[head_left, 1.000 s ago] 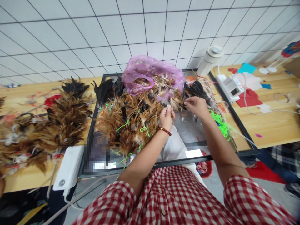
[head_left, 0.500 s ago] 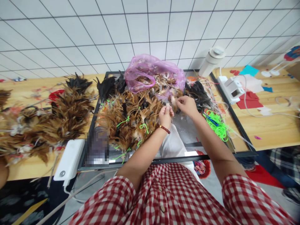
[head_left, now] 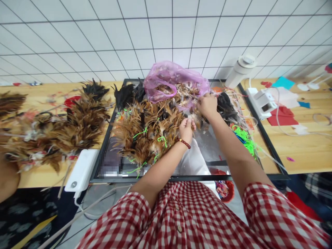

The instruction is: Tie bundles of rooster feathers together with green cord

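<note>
Since the earlier frame, the person's right hand (head_left: 208, 104) has moved farther toward the wall, its fingers now down at the near right edge of a translucent pink plastic bag (head_left: 176, 69) of brown feathers; whether it grips anything cannot be told. Roughly where it was, the left hand (head_left: 186, 128), wearing a dark red bead bracelet (head_left: 185, 143), has thumb and fingers closed on a small pale feathery tuft (head_left: 190, 118) just right of a heap of brown feathers (head_left: 147, 131) tied with bright green cord. Bag and heap lie on a black-framed panel (head_left: 261, 128). Black feathers (head_left: 124, 96) stand at its far left; a tangle of neon-green cord (head_left: 247, 141) lies at right. Beyond the frame, a white rectangular device (head_left: 82, 169) at near left bears a round grey mark, too small to read; a white lidded bottle (head_left: 240, 72) stands far right.
</note>
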`<move>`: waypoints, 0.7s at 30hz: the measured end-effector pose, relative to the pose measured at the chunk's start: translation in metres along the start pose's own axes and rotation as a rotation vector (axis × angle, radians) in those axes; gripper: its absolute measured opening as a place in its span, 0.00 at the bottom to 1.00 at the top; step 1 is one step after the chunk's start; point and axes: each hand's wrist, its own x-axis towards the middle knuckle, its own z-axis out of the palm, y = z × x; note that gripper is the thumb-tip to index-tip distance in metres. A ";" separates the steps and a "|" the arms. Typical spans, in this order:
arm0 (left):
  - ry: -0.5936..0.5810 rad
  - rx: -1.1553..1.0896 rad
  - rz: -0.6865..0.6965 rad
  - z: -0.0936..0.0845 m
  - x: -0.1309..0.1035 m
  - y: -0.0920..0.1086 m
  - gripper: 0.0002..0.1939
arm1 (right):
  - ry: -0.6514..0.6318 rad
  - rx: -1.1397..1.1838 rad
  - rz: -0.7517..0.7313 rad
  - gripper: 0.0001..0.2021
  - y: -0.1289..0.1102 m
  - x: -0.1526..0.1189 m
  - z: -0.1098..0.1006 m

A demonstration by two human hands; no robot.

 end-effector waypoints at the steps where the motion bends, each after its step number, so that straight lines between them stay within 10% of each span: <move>1: -0.001 0.001 0.001 0.000 0.000 0.000 0.15 | 0.001 -0.002 0.011 0.16 0.002 0.001 0.002; 10: -0.013 0.009 -0.007 -0.003 0.002 -0.003 0.15 | 0.180 0.744 0.115 0.09 0.021 -0.038 -0.014; 16: 0.053 0.038 0.033 -0.009 0.011 -0.016 0.09 | -0.190 1.363 0.331 0.20 -0.011 -0.098 -0.013; 21: 0.043 0.011 0.016 -0.012 0.015 -0.020 0.04 | -0.144 1.455 0.471 0.22 -0.023 -0.106 -0.008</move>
